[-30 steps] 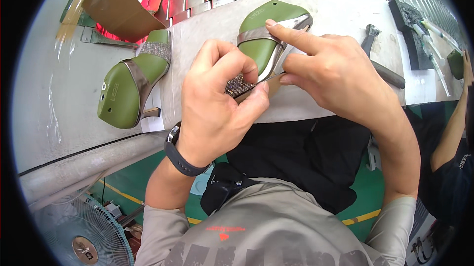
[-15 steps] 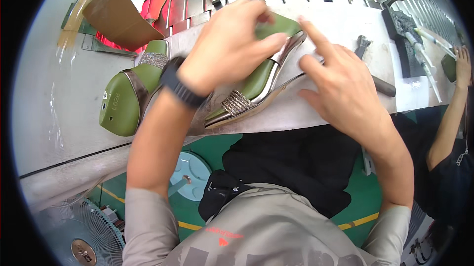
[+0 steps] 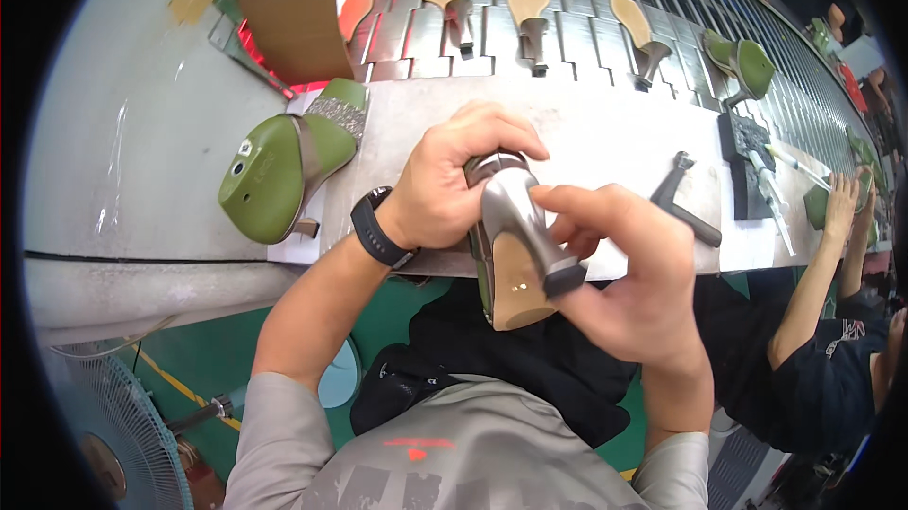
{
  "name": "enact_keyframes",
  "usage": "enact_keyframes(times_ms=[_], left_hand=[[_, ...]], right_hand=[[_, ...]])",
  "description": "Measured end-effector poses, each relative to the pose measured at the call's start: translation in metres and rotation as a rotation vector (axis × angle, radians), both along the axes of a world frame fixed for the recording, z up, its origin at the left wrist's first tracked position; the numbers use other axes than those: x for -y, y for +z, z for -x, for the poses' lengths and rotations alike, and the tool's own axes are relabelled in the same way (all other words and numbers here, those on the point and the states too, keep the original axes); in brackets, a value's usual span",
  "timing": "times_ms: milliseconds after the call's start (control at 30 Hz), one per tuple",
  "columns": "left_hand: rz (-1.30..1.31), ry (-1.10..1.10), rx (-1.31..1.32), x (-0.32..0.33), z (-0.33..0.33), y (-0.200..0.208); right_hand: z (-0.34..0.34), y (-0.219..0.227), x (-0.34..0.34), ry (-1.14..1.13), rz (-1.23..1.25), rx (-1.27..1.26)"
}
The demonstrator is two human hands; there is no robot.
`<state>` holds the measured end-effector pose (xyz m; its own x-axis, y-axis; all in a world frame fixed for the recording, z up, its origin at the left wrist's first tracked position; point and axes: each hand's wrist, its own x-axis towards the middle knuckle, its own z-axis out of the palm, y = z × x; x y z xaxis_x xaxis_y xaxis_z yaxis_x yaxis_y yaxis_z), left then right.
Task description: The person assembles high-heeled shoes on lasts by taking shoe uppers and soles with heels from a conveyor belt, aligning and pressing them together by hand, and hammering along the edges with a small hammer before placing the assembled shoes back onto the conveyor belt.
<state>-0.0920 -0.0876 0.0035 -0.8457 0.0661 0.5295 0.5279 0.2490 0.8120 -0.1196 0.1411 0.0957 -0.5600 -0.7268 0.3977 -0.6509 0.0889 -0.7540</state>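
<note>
A high-heeled sandal on a green shoe last is turned with its tan sole (image 3: pixel 515 273) and shiny metallic heel (image 3: pixel 514 202) facing me. My left hand (image 3: pixel 449 174), with a black watch on its wrist, is closed around the heel-seat end. My right hand (image 3: pixel 629 269) is curled round the heel, its index finger near the base and its thumb by the dark heel tip (image 3: pixel 565 279). A second sandal (image 3: pixel 274 174) on a green last, with a glittery strap, lies on the bench to the left.
A hammer (image 3: pixel 686 202) lies right of my hands. Beyond it are a black block (image 3: pixel 747 169) and white, pen-like tubes (image 3: pixel 771 193). Several heeled soles (image 3: pixel 530 13) rest on the slatted conveyor ahead. A co-worker's arm (image 3: pixel 813 273) reaches in at right; a fan (image 3: pixel 118 434) stands lower left.
The sandal has been lifted off the bench and turned over, from green last upward to sole and heel facing me. Both hands have drawn closer, and my right hand now grips the heel.
</note>
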Motion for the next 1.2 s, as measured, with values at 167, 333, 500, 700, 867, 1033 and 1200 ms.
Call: enact_keyframes(times_ms=[167,333,500,700,867,1033,1200], left_hand=[[-0.303,0.031,-0.002,-0.005,-0.018,-0.008],[-0.227,0.102,0.038,-0.005,-0.021,-0.012],[-0.354,0.096,-0.006,-0.006,-0.019,-0.016],[-0.343,0.114,-0.024,-0.004,-0.02,-0.017],[-0.356,0.114,-0.02,-0.006,-0.019,-0.017],[-0.48,0.078,0.223,-0.002,-0.005,-0.012],[-0.471,-0.006,0.354,0.013,0.039,-0.007]], right_hand=[[-0.029,-0.018,0.016,-0.043,0.028,-0.583],[-0.029,-0.038,0.024,-0.058,0.074,-0.642],[-0.023,-0.045,0.026,-0.035,0.053,-0.624],[-0.022,-0.046,0.029,-0.022,0.049,-0.602],[-0.018,-0.047,0.031,-0.002,0.066,-0.597],[0.016,-0.055,0.039,-0.003,0.117,-0.674],[0.045,-0.048,0.043,-0.09,0.043,-0.209]])
